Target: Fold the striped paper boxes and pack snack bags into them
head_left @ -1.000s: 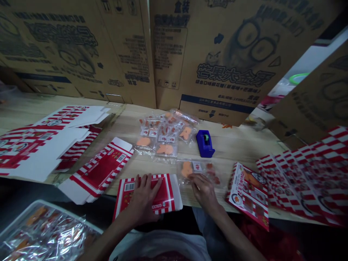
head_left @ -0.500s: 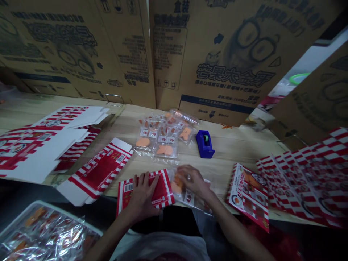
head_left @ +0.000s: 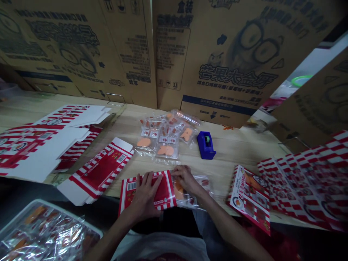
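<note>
My left hand (head_left: 145, 194) lies flat with spread fingers on a red-and-white striped box (head_left: 165, 192) at the near table edge. My right hand (head_left: 186, 178) grips a clear packet of orange sweets (head_left: 190, 197), whose left end sits at the box's right open end. How far the packet reaches inside is hidden by the hand.
More clear sweet packets (head_left: 163, 139) lie mid-table beside a blue tape dispenser (head_left: 206, 145). Flat striped box blanks (head_left: 100, 170) lie left; filled striped boxes (head_left: 250, 197) and rows of them (head_left: 307, 181) stand right. Brown cartons (head_left: 217, 54) wall the back. A tray of packets (head_left: 40, 232) sits lower left.
My right hand picked up a sweet packet from the table on the right and carried it left to the open end of the striped box. The left hand stayed on the box.
</note>
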Demonstrator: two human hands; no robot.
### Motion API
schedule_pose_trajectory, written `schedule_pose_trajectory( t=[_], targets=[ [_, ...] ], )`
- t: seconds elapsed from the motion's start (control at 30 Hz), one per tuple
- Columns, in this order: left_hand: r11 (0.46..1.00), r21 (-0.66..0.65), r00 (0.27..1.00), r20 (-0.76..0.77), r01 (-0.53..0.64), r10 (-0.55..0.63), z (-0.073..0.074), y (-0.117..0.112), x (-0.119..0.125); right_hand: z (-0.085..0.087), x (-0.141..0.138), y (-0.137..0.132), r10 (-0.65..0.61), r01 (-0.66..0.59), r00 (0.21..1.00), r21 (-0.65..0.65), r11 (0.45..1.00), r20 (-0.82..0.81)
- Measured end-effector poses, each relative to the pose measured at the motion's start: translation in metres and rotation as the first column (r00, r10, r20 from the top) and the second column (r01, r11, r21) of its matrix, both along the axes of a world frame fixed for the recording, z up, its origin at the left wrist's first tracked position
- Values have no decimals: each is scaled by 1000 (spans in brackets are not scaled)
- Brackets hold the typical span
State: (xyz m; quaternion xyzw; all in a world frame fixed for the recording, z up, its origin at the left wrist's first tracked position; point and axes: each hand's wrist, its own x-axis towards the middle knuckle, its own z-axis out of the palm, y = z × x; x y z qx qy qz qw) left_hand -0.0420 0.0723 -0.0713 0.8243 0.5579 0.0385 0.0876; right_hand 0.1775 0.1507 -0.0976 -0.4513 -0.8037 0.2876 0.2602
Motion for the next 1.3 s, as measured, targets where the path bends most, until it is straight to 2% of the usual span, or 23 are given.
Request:
schedule_pose_trajectory(
  t=[0.07,0.2,0.23,0.3,0.37,0.4,0.53,0.57,0.63,0.7,0.77,0.83,0.9,0.97,1.03,1.1,1.17,1.23,1.3],
  targets=[
    [999,-37,1000,-15,11,-12,3,1,0,0,-1,2,-1,1,1000,-46,999,-1],
    [993,-111,999,-24,44,-47,12,3,2,0,-7,4,-19,6,991,-96,995,-130],
    [993,-111,998,-24,50,-53,14,3,2,-1,-10,3,-52,37,985,-94,995,-163],
    [994,-92,998,-22,55,-57,16,3,3,-2,-15,2,-192,178,958,-82,981,-214],
    [995,-79,998,-23,56,-58,17,3,5,-3,-22,2,-335,328,908,-71,942,-253],
    [995,-82,998,-25,59,-61,17,4,6,-3,-25,2,-367,361,889,-72,930,-275],
    [992,-92,995,-24,90,-93,15,6,8,5,-22,6,-284,264,871,-105,959,-401],
    [992,-88,995,-19,96,-98,13,7,7,9,-14,5,-273,254,864,-102,962,-423],
    [991,-78,994,-9,106,-107,9,7,6,16,11,0,-313,314,860,-66,947,-403],
    [992,-71,994,-2,109,-110,5,6,5,20,46,-13,-430,452,852,5,892,-298],
    [992,-68,994,5,106,-106,4,5,4,21,83,-33,-556,564,822,44,824,-123],
    [992,-74,995,12,101,-100,4,5,3,20,110,-55,-632,633,774,-15,774,45],
    [991,-86,995,21,103,-101,6,6,4,19,118,-70,-659,672,740,-99,734,133],
    [991,-84,994,32,102,-100,8,6,7,19,106,-77,-672,681,732,-158,715,112],
    [993,-70,995,41,98,-96,9,7,10,19,78,-75,-660,639,752,-237,732,-12],
    [994,-54,994,44,98,-95,9,7,13,18,42,-71,-610,522,767,-360,773,-198],
    [994,-42,994,47,100,-98,9,8,15,18,11,-68,-542,352,763,-476,806,-353],
    [995,-21,994,59,93,-91,10,10,14,17,-8,-69,-492,202,747,-553,808,-446],
    [999,17,995,80,50,-51,14,13,13,18,-13,-73,-505,200,700,-540,817,-505]
  ],
)
